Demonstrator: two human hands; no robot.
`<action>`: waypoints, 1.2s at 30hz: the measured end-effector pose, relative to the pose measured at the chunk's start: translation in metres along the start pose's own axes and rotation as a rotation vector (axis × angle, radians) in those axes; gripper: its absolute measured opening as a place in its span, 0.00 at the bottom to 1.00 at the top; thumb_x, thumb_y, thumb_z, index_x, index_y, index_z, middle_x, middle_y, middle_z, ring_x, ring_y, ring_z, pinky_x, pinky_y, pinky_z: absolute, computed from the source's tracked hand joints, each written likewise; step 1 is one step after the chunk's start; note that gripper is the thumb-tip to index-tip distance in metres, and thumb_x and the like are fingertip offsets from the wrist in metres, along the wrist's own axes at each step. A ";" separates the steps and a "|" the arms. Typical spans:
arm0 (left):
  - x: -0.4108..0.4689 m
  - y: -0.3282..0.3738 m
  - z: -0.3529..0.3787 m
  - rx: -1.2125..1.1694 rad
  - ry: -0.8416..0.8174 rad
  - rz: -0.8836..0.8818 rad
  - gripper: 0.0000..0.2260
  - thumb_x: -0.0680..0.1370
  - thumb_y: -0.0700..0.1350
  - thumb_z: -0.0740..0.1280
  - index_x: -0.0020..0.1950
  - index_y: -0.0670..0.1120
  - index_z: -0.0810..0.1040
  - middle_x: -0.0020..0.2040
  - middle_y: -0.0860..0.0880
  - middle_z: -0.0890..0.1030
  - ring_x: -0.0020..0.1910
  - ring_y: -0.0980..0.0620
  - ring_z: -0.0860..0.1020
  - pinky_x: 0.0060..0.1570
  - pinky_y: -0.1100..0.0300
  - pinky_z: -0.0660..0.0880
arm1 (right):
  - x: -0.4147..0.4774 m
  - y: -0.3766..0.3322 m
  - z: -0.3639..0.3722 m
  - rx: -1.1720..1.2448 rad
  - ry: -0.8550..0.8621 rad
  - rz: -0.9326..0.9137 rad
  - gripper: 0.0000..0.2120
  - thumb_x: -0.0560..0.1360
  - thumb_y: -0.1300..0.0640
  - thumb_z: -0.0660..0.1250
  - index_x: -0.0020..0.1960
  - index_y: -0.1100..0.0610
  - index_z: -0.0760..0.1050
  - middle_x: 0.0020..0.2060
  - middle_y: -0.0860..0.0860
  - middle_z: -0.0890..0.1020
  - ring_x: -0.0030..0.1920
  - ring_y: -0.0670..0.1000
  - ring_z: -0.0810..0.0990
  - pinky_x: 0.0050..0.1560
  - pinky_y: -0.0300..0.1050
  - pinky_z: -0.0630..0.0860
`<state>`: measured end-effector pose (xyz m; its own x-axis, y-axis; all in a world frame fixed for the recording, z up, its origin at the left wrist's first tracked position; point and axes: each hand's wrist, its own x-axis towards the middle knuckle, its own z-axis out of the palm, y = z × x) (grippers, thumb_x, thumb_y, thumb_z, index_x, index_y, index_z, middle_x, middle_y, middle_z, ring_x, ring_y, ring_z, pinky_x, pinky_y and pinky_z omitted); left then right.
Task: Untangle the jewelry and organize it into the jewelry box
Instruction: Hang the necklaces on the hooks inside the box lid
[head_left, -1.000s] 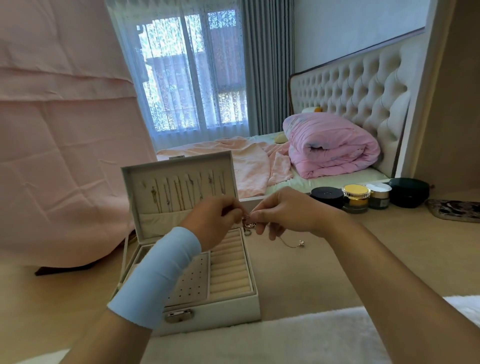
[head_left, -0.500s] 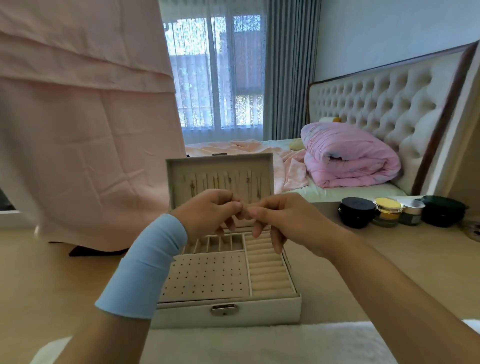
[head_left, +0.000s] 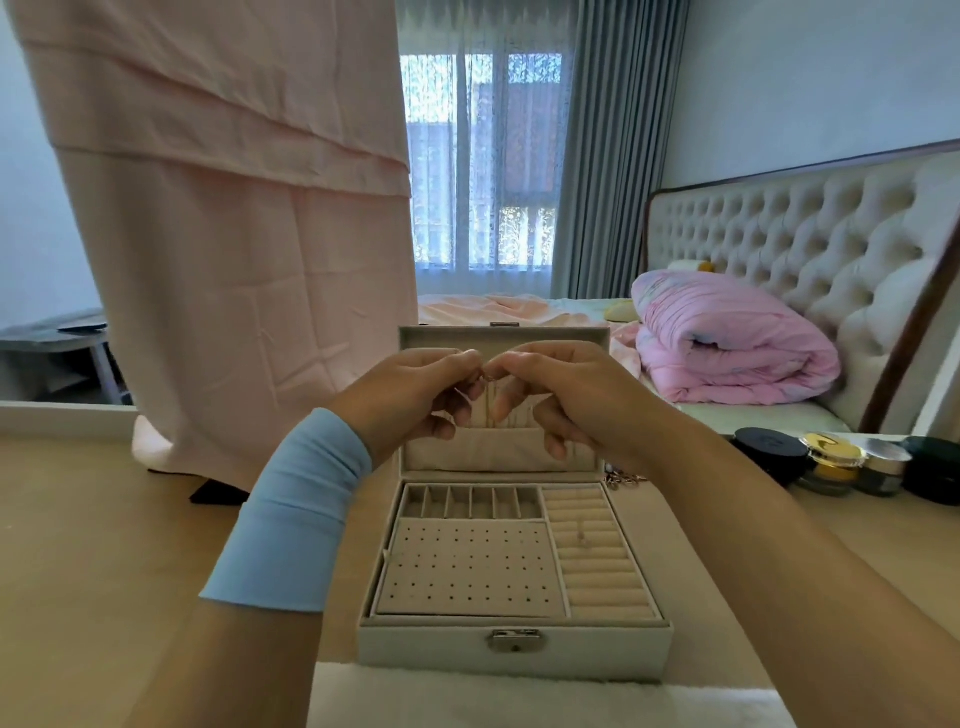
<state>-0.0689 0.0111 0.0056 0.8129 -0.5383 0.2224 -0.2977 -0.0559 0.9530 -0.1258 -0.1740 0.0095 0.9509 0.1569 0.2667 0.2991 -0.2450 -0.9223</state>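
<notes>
Since the earlier frames, the view has swung so that the jewelry box (head_left: 514, 649) sits square and centred instead of off to the left. Both hands have risen from over its tray to in front of the upright lid (head_left: 504, 338). The chain end that dangled below the right hand a second ago no longer shows.

The left hand (head_left: 410, 395) and right hand (head_left: 561, 395) meet fingertip to fingertip. Thumb and forefinger of each pinch the jewelry (head_left: 484, 375), a tiny glinting bit held in the air above the box and touching nothing else. The remaining fingers (head_left: 553, 447) curl loosely underneath. The piece is too small to tell what kind it is.

It probably weighs almost nothing and hangs limp, a fine, slippery metal that kinks or snaps if tugged. The safest hold is likely with the fingertip pads close on either side of the knot, teasing loops apart rather than pulling. A clasp or pendant would give the firmest purchase for carrying it down to the box.

More chain (head_left: 626, 478) lies on the tabletop (head_left: 104, 545) just beside the box's rear right corner, partly hidden by the right wrist. It would likely need the same light touch.
</notes>
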 end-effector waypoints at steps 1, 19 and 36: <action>0.000 -0.001 -0.003 -0.029 0.016 0.013 0.12 0.82 0.50 0.61 0.47 0.43 0.78 0.38 0.48 0.76 0.34 0.53 0.74 0.34 0.60 0.71 | 0.003 -0.002 0.003 -0.003 0.001 -0.013 0.12 0.83 0.54 0.62 0.55 0.60 0.81 0.41 0.56 0.86 0.19 0.46 0.61 0.23 0.41 0.69; -0.002 -0.012 -0.020 0.108 0.026 -0.069 0.17 0.81 0.54 0.62 0.34 0.47 0.74 0.30 0.51 0.74 0.29 0.54 0.71 0.34 0.61 0.70 | 0.018 0.024 0.039 0.022 0.014 0.050 0.11 0.81 0.53 0.65 0.50 0.57 0.83 0.45 0.53 0.86 0.43 0.53 0.83 0.52 0.53 0.78; 0.003 -0.006 -0.019 0.325 0.131 0.058 0.15 0.74 0.56 0.70 0.36 0.46 0.82 0.30 0.51 0.78 0.30 0.54 0.75 0.39 0.59 0.76 | 0.013 0.029 0.025 0.007 0.093 -0.046 0.07 0.72 0.62 0.77 0.49 0.59 0.86 0.43 0.52 0.88 0.46 0.53 0.86 0.53 0.45 0.83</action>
<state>-0.0553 0.0254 0.0046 0.8413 -0.4369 0.3184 -0.4713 -0.3043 0.8278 -0.1065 -0.1551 -0.0204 0.9396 0.0782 0.3333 0.3423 -0.2330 -0.9102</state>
